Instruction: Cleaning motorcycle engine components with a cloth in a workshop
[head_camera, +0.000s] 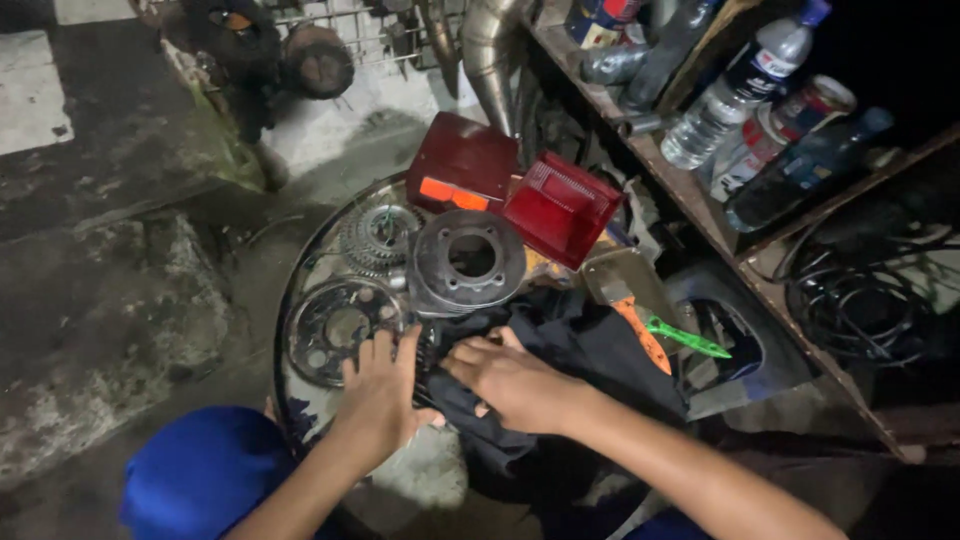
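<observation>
1. Both hands press onto a dark cloth (560, 350) bundled over a toothed metal part (428, 352); the left hand (380, 390) lies flat with fingers spread against the part's left side, grasping nothing that shows.
2. Closing over a fold of the cloth, the right hand (515, 385) has its fingers curled into the fabric, thumb tucked under.
3. At 12 o'clock from the hands, touching the cloth's upper edge, stands a grey finned cylinder (470, 262) with a round bore.
4. At 10 o'clock lies a flat sprocket disc (340, 328), and just above it a smaller stack of gears (378, 238).
5. All of these rest on a round metal tray (300, 270) set on the stained concrete floor (110, 300).
6. At 1 o'clock sit 2 red lamp lenses (520, 195), one with an orange patch.
7. At 3 o'clock lie a scraper with an orange handle (630, 300) and a green-handled tool (690, 338).
8. Farther right, a wooden shelf (700, 215) carries plastic bottles (735, 90) and a can (800, 115), with coiled black cable (860, 300) beneath.
9. At 7 o'clock, a blue-clad knee (200, 475) shows.
</observation>
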